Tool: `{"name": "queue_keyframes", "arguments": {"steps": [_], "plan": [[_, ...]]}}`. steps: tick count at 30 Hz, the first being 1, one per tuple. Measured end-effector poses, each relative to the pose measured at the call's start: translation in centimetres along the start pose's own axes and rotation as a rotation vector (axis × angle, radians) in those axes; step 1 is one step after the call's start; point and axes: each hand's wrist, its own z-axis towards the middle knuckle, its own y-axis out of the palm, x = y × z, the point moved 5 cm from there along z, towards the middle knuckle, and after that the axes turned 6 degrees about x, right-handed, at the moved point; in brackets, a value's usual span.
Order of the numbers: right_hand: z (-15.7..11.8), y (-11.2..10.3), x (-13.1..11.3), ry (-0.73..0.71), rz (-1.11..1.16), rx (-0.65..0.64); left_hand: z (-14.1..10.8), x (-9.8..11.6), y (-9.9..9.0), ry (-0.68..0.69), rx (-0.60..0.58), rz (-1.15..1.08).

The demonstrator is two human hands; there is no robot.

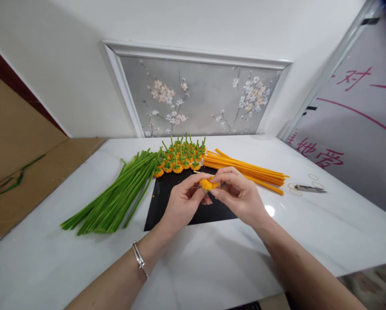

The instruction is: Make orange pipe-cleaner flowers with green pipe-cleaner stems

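Between my two hands, over a black mat (167, 202), is a small orange pipe-cleaner pumpkin (208, 184) with a bit of green on its underside. My left hand (184, 200) pinches its left side between thumb and fingers. On the right side, the fingertips of my right hand (236, 191) close on it too. A thin pale stick (201, 173) shows just behind the fingers; whether a hand holds it I cannot tell. Behind the mat stand several finished orange pumpkins (177, 168) with upright green stems.
A bundle of green pipe cleaners (115, 198) lies at the left, and orange pipe cleaners (244, 168) lie at the right. Small scissors or snips (309, 188) rest among thin rubber bands (313, 177). Cardboard (34, 172) borders the left edge; a whiteboard (350, 120) stands at the right.
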Motion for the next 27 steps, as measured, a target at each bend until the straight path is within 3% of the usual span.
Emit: {"name": "queue_keyframes", "arguments": {"steps": [6, 18, 27], "plan": [[0.34, -0.12, 0.45, 0.107, 0.098, -0.063, -0.11, 0.24, -0.04, 0.020, -0.002, 0.034], [-0.15, -0.05, 0.17, 0.040, -0.012, -0.015, -0.10, 0.15, -0.19, 0.076, 0.007, 0.067], [0.01, -0.03, -0.54, 0.019, 0.028, -0.045, -0.14, 0.24, -0.30, 0.102, 0.052, 0.092]]}}
